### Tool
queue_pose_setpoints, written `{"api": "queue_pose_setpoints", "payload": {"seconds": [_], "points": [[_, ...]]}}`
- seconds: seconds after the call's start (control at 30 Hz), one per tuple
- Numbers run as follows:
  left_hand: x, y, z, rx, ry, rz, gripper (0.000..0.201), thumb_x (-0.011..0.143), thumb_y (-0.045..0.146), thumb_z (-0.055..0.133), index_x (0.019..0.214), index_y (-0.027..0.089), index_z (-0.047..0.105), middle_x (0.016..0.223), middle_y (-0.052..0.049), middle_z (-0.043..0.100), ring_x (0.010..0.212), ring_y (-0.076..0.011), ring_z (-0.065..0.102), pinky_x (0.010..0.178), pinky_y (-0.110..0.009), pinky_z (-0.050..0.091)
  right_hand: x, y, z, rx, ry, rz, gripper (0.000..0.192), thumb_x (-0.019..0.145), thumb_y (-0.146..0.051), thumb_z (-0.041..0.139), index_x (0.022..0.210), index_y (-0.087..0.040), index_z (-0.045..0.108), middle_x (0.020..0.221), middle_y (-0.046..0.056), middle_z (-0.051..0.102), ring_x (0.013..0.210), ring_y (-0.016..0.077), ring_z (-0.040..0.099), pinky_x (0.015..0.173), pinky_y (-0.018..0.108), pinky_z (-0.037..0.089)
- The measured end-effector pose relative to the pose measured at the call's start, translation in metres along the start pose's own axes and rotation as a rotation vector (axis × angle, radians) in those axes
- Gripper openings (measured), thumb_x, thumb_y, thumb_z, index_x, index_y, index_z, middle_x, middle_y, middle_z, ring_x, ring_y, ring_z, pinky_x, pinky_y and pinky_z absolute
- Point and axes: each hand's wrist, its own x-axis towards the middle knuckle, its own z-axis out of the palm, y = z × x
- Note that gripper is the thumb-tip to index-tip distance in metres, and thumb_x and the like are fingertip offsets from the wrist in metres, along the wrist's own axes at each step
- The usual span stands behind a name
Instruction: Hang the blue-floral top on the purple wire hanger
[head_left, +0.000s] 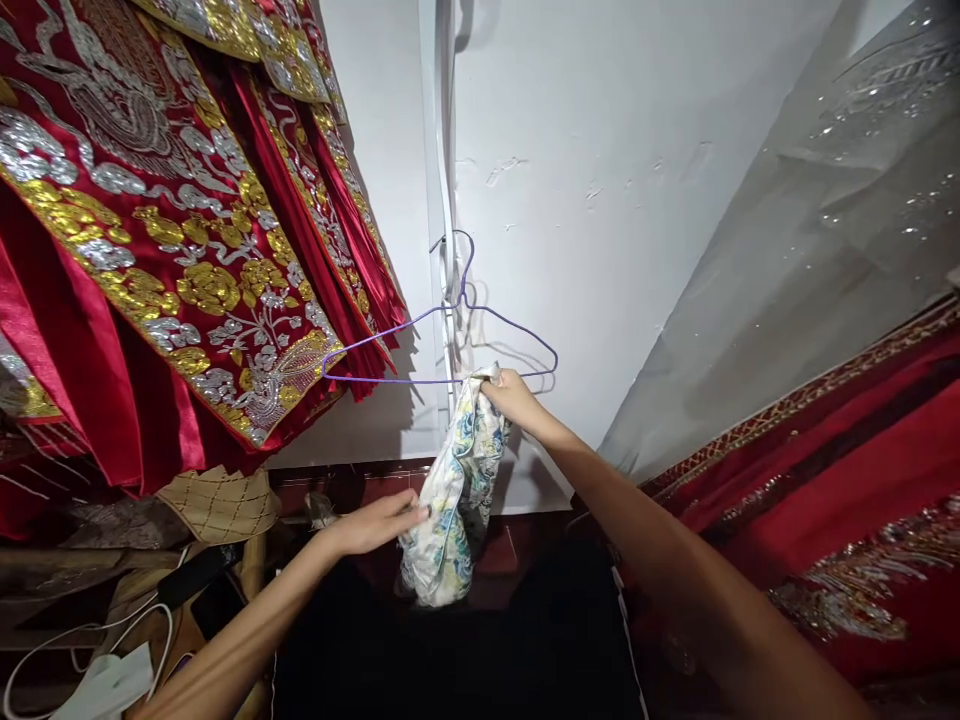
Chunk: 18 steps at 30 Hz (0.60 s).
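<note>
A white floral cloth (454,500) with blue and yellow print and a piped edge hangs down in loose folds. Its top end is pinched by my right hand (516,400), level with the lower bar of a purple wire hanger (390,381). Whether the cloth passes over that bar or only lies in front of it, I cannot tell. The hanger's hook is caught on a thin white upright (441,150) at the wall. Lower down, my left hand (379,522) has its fingers stretched out, the tips touching the cloth's left side.
Red garments with gold and silver embroidery (217,290) hang at the left. On the right are a sheer sequinned fabric (817,210) and red beaded cloth (862,480). A white cable (161,625), dark devices and a quilted beige item (221,503) lie lower left.
</note>
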Motion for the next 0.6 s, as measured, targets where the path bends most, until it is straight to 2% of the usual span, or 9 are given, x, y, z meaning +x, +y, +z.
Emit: {"api": "queue_pose_setpoints", "payload": {"seconds": [0.07,0.1,0.17,0.23,0.33,0.4,0.43,0.5,0.6], "points": [[0.006,-0.012,0.027,0.018,-0.030,-0.002,0.052,0.086,0.057,0.061,0.121,0.020,0.056,0.114,-0.008,0.064,0.103,-0.0252,0.060,0.088,-0.033,0.047,-0.005,0.001,-0.006,-0.011,-0.017,-0.008,0.017,0.072,-0.020,0.053,0.078,-0.017,0.069,0.079,0.004,0.072,0.078,0.0207,0.066,0.070,0.027,0.050],[0.009,-0.017,0.040,0.051,-0.002,-0.003,0.058,0.082,0.053,0.067,0.127,0.020,0.052,0.118,-0.010,0.064,0.105,-0.0268,0.061,0.089,-0.035,0.048,-0.007,0.002,-0.009,-0.018,-0.027,-0.021,0.021,0.071,-0.018,0.053,0.081,-0.018,0.070,0.084,0.004,0.073,0.082,0.0207,0.067,0.073,0.028,0.050],[0.016,-0.024,0.058,0.145,0.126,-0.014,0.061,0.080,0.042,0.069,0.132,0.021,0.047,0.122,-0.011,0.063,0.105,-0.0279,0.062,0.089,-0.035,0.048,-0.009,0.002,-0.019,-0.038,-0.038,-0.061,0.028,0.070,-0.016,0.050,0.088,-0.019,0.072,0.091,0.004,0.074,0.088,0.0207,0.067,0.078,0.029,0.050],[0.023,-0.026,0.059,0.223,0.276,-0.045,0.048,0.086,0.029,0.058,0.131,0.021,0.045,0.117,-0.011,0.065,0.099,-0.0256,0.065,0.085,-0.034,0.049,-0.009,0.003,-0.034,-0.072,-0.025,-0.098,0.032,0.071,-0.016,0.049,0.092,-0.019,0.072,0.093,0.004,0.074,0.089,0.0208,0.067,0.080,0.029,0.049],[0.029,-0.021,0.024,0.347,0.432,-0.074,0.034,0.089,0.016,0.040,0.121,0.021,0.051,0.093,-0.006,0.068,0.083,-0.0227,0.067,0.079,-0.034,0.050,-0.009,0.002,-0.062,-0.175,0.017,-0.117,0.025,0.074,-0.019,0.050,0.088,-0.017,0.071,0.086,0.003,0.072,0.083,0.0205,0.065,0.075,0.029,0.047],[0.029,-0.010,-0.014,0.503,0.510,-0.049,0.025,0.088,0.014,0.040,0.101,0.021,0.060,0.082,-0.006,0.067,0.084,-0.0243,0.066,0.086,-0.038,0.050,-0.010,-0.002,-0.079,-0.252,0.038,-0.113,0.020,0.076,-0.021,0.050,0.082,-0.017,0.069,0.080,0.003,0.070,0.078,0.0202,0.063,0.071,0.028,0.046],[0.026,-0.002,-0.033,0.580,0.543,-0.006,0.023,0.087,0.013,0.041,0.090,0.021,0.063,0.084,-0.008,0.068,0.090,-0.0253,0.066,0.096,-0.042,0.048,-0.011,-0.006,-0.086,-0.282,0.043,-0.104,0.020,0.077,-0.022,0.050,0.080,-0.016,0.068,0.079,0.004,0.070,0.077,0.0203,0.063,0.070,0.028,0.045],[0.019,0.015,-0.068,0.628,0.637,0.127,0.028,0.084,0.009,0.042,0.091,0.020,0.067,0.108,-0.011,0.070,0.110,-0.0256,0.064,0.110,-0.046,0.041,-0.014,-0.014,-0.094,-0.333,0.044,-0.074,0.018,0.077,-0.023,0.053,0.078,-0.015,0.069,0.079,0.005,0.071,0.077,0.0214,0.063,0.068,0.028,0.045],[0.003,0.040,-0.099,0.621,0.848,0.270,0.033,0.088,0.011,0.041,0.099,0.018,0.071,0.146,-0.012,0.052,0.135,-0.0259,0.050,0.116,-0.044,0.037,-0.020,-0.026,-0.097,-0.350,0.073,-0.052,0.014,0.074,-0.025,0.060,0.073,-0.015,0.070,0.075,0.005,0.071,0.076,0.0229,0.063,0.066,0.029,0.045]]}}
